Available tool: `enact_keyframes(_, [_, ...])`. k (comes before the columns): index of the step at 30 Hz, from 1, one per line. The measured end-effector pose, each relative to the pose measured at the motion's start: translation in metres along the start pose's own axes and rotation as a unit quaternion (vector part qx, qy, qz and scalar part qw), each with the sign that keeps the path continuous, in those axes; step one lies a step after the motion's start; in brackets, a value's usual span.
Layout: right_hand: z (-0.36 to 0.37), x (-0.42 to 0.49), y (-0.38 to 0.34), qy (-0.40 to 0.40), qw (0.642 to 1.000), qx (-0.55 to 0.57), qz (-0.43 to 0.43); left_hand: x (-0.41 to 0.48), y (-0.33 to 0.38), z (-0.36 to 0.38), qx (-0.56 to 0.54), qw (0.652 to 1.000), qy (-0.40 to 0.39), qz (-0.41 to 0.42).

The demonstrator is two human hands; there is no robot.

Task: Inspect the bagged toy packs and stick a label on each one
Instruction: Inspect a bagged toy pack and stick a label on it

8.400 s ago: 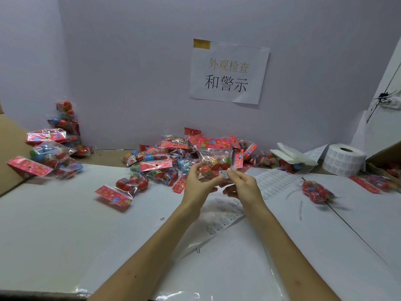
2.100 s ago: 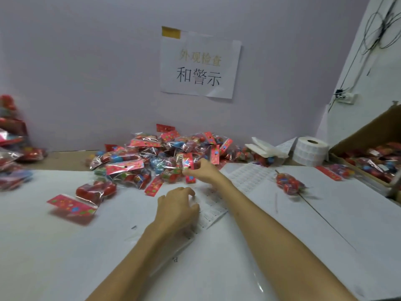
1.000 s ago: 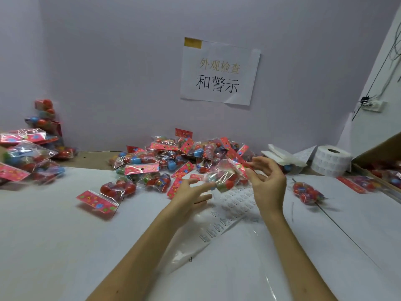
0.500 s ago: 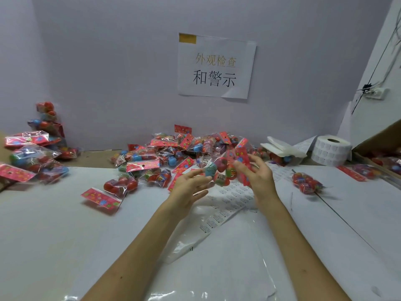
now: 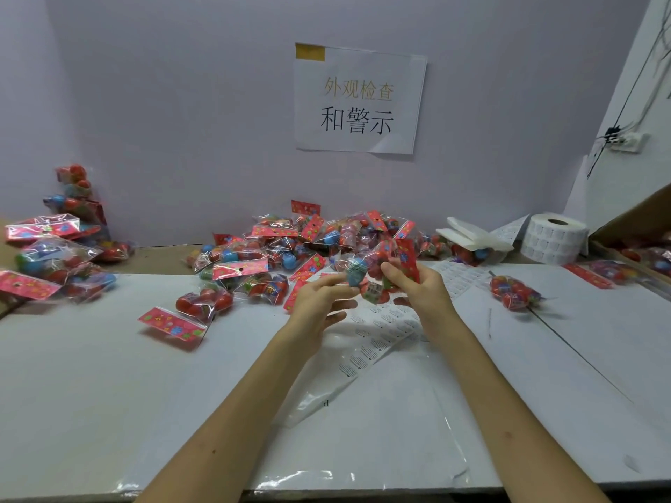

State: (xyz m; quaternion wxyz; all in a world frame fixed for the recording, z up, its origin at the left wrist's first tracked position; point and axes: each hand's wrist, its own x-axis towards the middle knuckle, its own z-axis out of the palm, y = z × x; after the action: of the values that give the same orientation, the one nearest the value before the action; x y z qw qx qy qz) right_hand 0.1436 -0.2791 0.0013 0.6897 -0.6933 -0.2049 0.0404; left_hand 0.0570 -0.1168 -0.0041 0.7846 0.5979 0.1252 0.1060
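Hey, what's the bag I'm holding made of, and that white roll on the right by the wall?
Toy pack: thin clear plastic film, glossy, judging by its glare and crinkles; the red header looks like printed card, though I can't be sure. White roll: probably matte paper labels wound on a core, since rows of small rectangles show on its side.

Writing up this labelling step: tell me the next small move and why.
Probably turn the toy pack over to check it before reaching for a label. The right hand grips its red header card, the left hand just touches the pack with straight fingers, and the label sheet lies beneath, no peeled label visible.
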Motion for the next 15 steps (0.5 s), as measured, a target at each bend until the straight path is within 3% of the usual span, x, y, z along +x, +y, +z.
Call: enact_keyframes(15, [-0.0053,0.0006,-0.0029,0.019,0.998,0.054,0.001,-0.0049,0.0021,0.0074,0.027,0.999,-0.021,0.027])
